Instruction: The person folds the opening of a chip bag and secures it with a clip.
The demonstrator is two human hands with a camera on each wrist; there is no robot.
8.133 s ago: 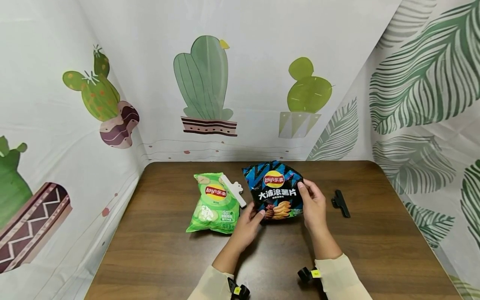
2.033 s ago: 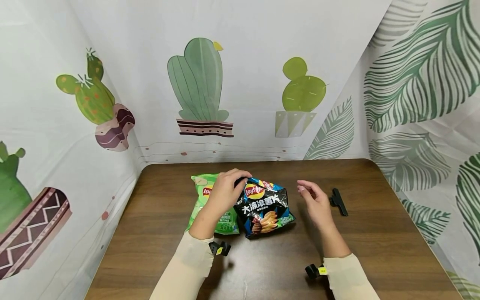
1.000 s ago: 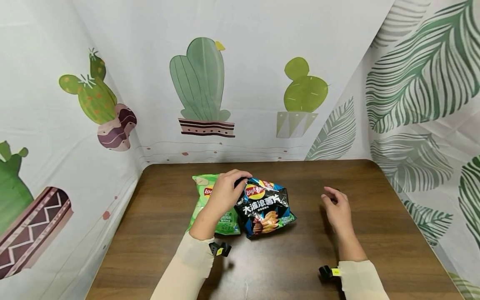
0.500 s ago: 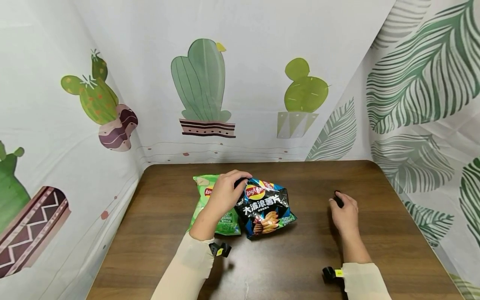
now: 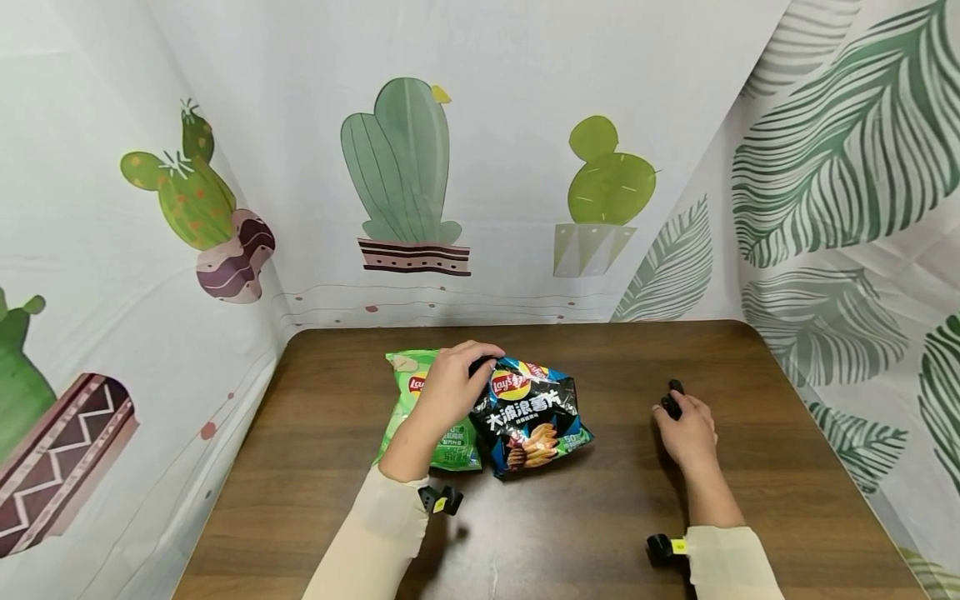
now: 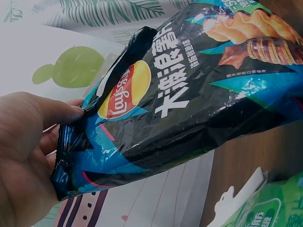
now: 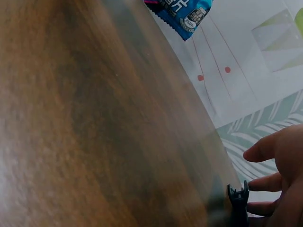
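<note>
My left hand (image 5: 450, 383) pinches the folded top of a black and blue chip bag (image 5: 528, 421). In the left wrist view, the thumb (image 6: 71, 111) presses on the fold while the fingers lie behind it. Under the left forearm lies a green chip bag (image 5: 461, 446), partly hidden. At the right, my right hand (image 5: 692, 429) is at a black clip (image 5: 673, 402). The right wrist view shows fingertips touching the clip (image 7: 238, 203), with the thumb (image 7: 258, 150) standing apart from it.
A white clip (image 6: 241, 198) sits at the green bag's edge in the left wrist view. The wooden table (image 5: 315, 500) has its far edge against a white cloth backdrop (image 5: 510, 167) printed with cacti and leaves.
The black bag was flat between both hands; its top is now folded under the left hand. My right hand has left the bag and moved right to the black clip, which has turned slightly.
</note>
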